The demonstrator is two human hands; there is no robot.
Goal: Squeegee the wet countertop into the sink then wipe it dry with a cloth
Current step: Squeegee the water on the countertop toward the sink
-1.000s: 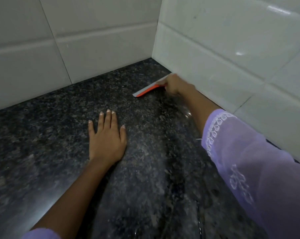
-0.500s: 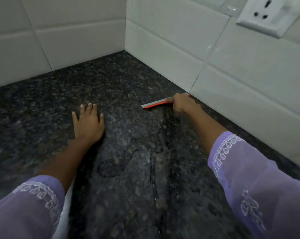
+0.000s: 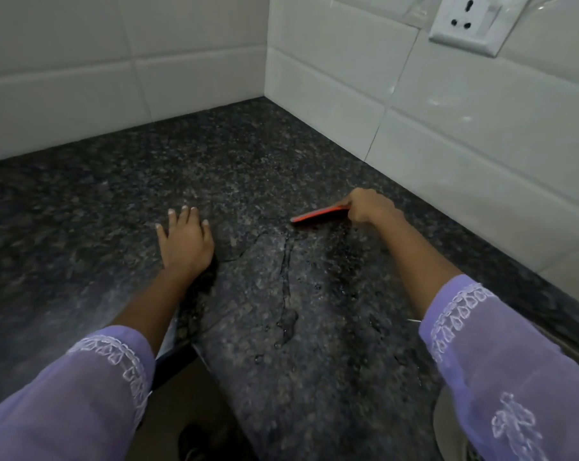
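Observation:
A dark speckled granite countertop (image 3: 115, 201) fills an L-shaped corner under white wall tiles. My right hand (image 3: 367, 207) grips one end of a small orange-red squeegee (image 3: 318, 215), whose blade lies on the stone and points left. Water streaks and droplets (image 3: 286, 294) trail on the counter in front of the blade, towards me. My left hand (image 3: 185, 241) rests flat on the counter with its fingers spread, to the left of the squeegee and apart from it. No cloth is in view.
White tiled walls (image 3: 348, 88) meet in the corner behind the counter. A white power socket (image 3: 466, 23) sits on the right wall. A pale curved rim (image 3: 447, 417) shows at the bottom right, perhaps the sink. The counter's front edge (image 3: 178, 357) and the floor lie between my arms.
My right hand has drawn the squeegee away from the right wall and towards me, leaving wet streaks. My left hand stays flat on the counter. The view has tilted back.

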